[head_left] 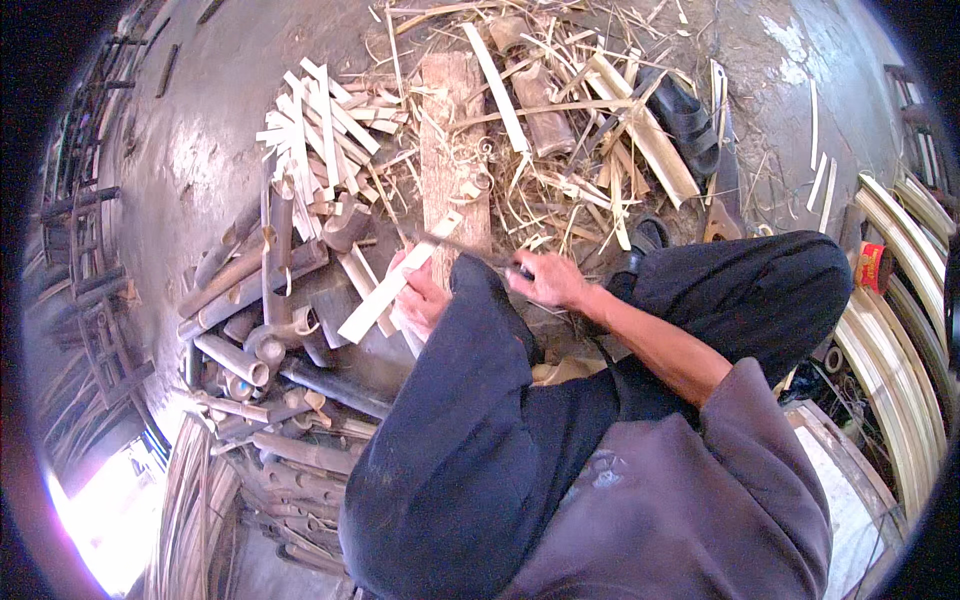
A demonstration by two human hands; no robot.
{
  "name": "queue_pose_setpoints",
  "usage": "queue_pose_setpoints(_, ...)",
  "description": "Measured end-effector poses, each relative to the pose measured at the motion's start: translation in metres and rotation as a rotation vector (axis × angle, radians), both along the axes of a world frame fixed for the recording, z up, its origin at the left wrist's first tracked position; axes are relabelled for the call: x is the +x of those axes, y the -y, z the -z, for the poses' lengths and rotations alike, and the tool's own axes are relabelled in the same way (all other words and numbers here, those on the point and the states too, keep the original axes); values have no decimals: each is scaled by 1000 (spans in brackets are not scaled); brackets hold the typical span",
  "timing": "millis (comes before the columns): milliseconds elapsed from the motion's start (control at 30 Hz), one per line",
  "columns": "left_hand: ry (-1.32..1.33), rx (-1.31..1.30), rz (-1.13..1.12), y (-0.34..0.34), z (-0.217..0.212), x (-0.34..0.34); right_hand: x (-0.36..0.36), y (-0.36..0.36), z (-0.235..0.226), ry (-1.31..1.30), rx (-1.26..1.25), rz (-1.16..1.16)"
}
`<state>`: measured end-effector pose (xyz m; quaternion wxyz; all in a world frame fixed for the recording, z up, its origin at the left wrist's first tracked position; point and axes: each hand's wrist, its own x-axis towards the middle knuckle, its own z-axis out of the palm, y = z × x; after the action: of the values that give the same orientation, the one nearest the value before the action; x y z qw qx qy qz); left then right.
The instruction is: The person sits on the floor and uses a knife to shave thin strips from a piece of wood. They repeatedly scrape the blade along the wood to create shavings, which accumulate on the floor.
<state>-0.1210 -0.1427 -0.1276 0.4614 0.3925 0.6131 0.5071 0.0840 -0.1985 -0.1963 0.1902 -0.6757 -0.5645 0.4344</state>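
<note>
My left hand (424, 298) is closed round a flat pale bamboo strip (385, 296), which slants up and to the right over a worn wooden plank (455, 130). My right hand (552, 279) grips a knife by its dark handle. The knife's thin blade (462, 246) reaches left across the upper part of the strip and seems to touch it. Part of my left hand is hidden by the strip and by my dark-trousered knee. Curled shavings (474, 184) lie on the plank just beyond the blade.
A pile of cut pale strips (325, 125) lies left of the plank. Bamboo offcuts (255, 285) are heaped at the left. Split bamboo and shavings (640, 130) litter the floor beside dark sandals (685, 125). Long split bamboo lengths (895, 370) and a red can (872, 267) are at the right.
</note>
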Motion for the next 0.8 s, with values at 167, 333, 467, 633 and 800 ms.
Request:
queue_pose_setpoints(167, -63, 81, 23, -7, 29, 8, 0, 5, 2, -10, 27, -26)
queue_pose_setpoints(333, -413, 281, 179, -20, 69, 8, 7, 0, 14, -20, -85, 55)
queue_pose_setpoints(467, 150, 55, 17, -47, 66, 20, 11, -4, 14, -69, -118, 92)
queue_pose_setpoints(633, 170, -462, 507, -53, -32, -59, 12, -20, -33, -14, -32, 124)
queue_pose_setpoints(800, 214, -825, 716, -34, -53, -79, 12, -26, -34, 87, -44, -47)
